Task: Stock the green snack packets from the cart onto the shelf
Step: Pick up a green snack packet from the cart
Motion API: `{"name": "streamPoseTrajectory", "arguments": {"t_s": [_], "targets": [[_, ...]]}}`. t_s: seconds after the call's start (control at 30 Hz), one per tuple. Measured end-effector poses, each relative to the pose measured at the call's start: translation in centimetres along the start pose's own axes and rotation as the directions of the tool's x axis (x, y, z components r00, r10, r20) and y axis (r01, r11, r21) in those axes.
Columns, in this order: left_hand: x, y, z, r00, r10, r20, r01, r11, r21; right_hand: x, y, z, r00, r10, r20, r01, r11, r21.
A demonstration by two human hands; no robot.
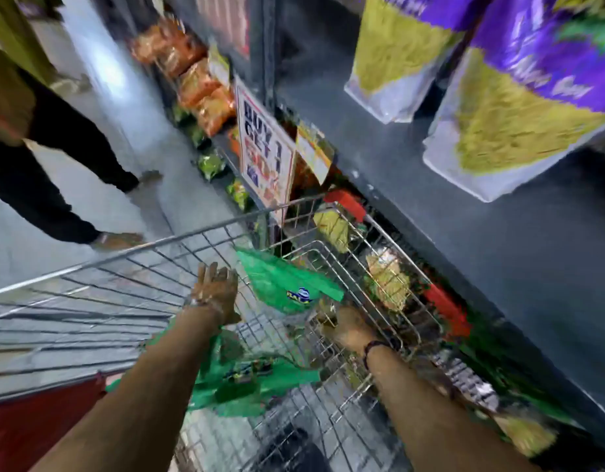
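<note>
A wire cart (178, 237) fills the lower middle of the blurred head view. One green snack packet (287, 284) sits tilted above the cart's basket, its lower end at my right hand (348, 330), which is closed on it. My left hand (215, 294) hovers just left of that packet with fingers spread and nothing in it. More green packets (246, 383) lie in the cart beneath my left forearm. The dark shelf (464, 206) runs along the right side.
Purple and yellow bags (518, 107) hang over the shelf at upper right. A "Buy 1 Get 1" sign (265, 148) sticks out beyond the cart. Orange packets (192, 76) line the far shelf. A person's legs (56, 172) stand in the aisle at left.
</note>
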State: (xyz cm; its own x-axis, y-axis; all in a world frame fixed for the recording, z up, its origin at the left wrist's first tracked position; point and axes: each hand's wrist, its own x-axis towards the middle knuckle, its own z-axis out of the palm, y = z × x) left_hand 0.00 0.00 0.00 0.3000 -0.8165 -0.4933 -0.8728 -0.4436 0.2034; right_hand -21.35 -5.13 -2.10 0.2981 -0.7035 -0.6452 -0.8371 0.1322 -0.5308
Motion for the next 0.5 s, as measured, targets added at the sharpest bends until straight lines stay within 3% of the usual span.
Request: {"name": "streamPoseTrajectory", "arguments": {"t_s": [0.03,0.07,0.13,0.2,0.27,0.33,0.4,0.47,0.5], "targets": [[0.4,0.2,0.1,1.0,-0.017,0.019,0.015,0.998,0.066,0.8,-0.1,0.4,0.999,0.009,0.053,-0.013,0.997,0.078],[1.3,0.3,1.0,0.998,-0.054,0.025,0.055,0.997,-0.047,2.2,-0.1,1.0,0.995,0.02,0.095,-0.027,0.996,0.081],[2.4,0.6,2.8,0.992,-0.071,0.108,0.091,0.977,-0.19,4.6,-0.4,2.1,0.996,0.071,0.06,-0.077,0.991,0.11],[3.0,1.3,4.7,0.99,-0.075,0.118,0.095,0.979,-0.182,5.4,-0.5,2.8,0.993,0.108,0.042,-0.112,0.986,0.123],[3.7,2.2,6.0,0.984,-0.166,0.065,0.174,0.972,-0.16,6.4,0.2,4.0,0.99,0.139,0.024,-0.141,0.972,0.189],[4.5,2.8,6.4,0.982,-0.173,-0.081,0.168,0.984,-0.065,6.5,0.5,4.5,0.988,0.151,0.008,-0.147,0.941,0.305],[4.9,2.9,7.6,0.97,-0.163,-0.178,0.134,0.977,-0.165,6.7,0.9,5.0,0.989,0.15,0.014,-0.145,0.924,0.354],[4.8,3.0,9.0,0.977,-0.157,-0.141,0.093,0.92,-0.38,6.8,1.0,4.8,0.991,0.132,-0.007,-0.12,0.915,0.385],[4.5,3.1,9.3,0.984,-0.144,-0.102,0.068,0.845,-0.531,7.0,1.2,4.9,0.992,0.12,-0.026,-0.099,0.908,0.408]]}}
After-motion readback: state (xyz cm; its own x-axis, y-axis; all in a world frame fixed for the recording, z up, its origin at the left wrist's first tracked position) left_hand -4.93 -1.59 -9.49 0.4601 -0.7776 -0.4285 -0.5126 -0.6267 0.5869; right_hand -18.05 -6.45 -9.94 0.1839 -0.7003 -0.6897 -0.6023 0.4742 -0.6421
